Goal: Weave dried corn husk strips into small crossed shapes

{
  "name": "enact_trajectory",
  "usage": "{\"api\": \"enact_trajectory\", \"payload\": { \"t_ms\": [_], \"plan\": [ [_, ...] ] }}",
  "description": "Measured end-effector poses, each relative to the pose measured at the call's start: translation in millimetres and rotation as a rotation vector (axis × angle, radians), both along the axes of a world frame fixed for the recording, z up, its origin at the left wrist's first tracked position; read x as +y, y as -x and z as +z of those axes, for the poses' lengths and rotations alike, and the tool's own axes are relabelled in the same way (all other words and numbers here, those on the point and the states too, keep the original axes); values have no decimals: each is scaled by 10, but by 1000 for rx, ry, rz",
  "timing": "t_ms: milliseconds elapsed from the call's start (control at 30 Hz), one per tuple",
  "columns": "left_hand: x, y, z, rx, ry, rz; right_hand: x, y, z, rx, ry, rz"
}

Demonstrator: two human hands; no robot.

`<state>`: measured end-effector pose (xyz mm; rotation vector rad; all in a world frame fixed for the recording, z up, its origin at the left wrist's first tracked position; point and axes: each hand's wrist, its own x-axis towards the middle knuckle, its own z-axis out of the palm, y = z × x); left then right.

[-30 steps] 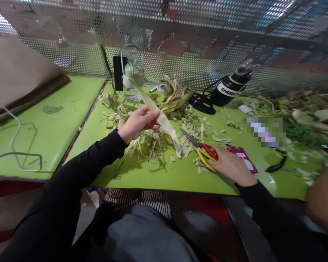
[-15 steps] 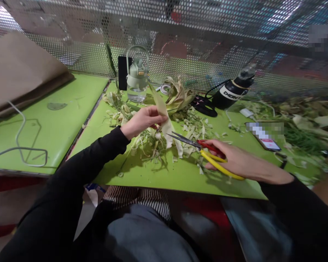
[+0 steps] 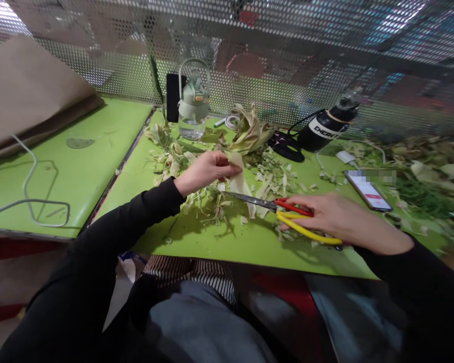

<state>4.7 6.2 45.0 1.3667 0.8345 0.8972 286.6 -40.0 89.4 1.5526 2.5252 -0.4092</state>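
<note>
My left hand (image 3: pixel 205 171) pinches a pale corn husk strip (image 3: pixel 240 182) that hangs down over the green table (image 3: pixel 227 237). My right hand (image 3: pixel 340 219) grips scissors (image 3: pixel 283 212) with one red and one yellow handle. Their blades point left and reach the lower part of the strip. Cut husk scraps (image 3: pixel 212 199) lie beneath both hands.
A pale green water bottle (image 3: pixel 193 105) and a black phone (image 3: pixel 173 97) stand at the back by the perforated metal screen. A husk pile (image 3: pixel 249 133), a black bottle (image 3: pixel 323 132) and a lit phone (image 3: pixel 367 190) lie to the right. More husks (image 3: pixel 427 171) cover the far right. Brown paper (image 3: pixel 26 106) lies left.
My right hand lifted the scissors from the table and brought them left to the strip. My left hand lowered the husk strip, which now hangs shorter.
</note>
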Motion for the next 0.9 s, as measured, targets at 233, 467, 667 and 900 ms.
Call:
{"api": "enact_trajectory", "payload": {
  "t_ms": [233, 467, 667, 900],
  "plan": [
    [-20, 40, 97, -109, 183, 54, 170, -357, -387, 50, -347, -146],
    [-101, -34, 9, -125, 216, -84, -20, 449, -491, 619, -680, 239],
    [-132, 14, -43, -253, 222, -91, 99, 795, -659, 793, -729, 180],
    [-133, 38, -174, -283, 311, 4, 199, 839, -792, 785, -702, 282]
  ]
}}
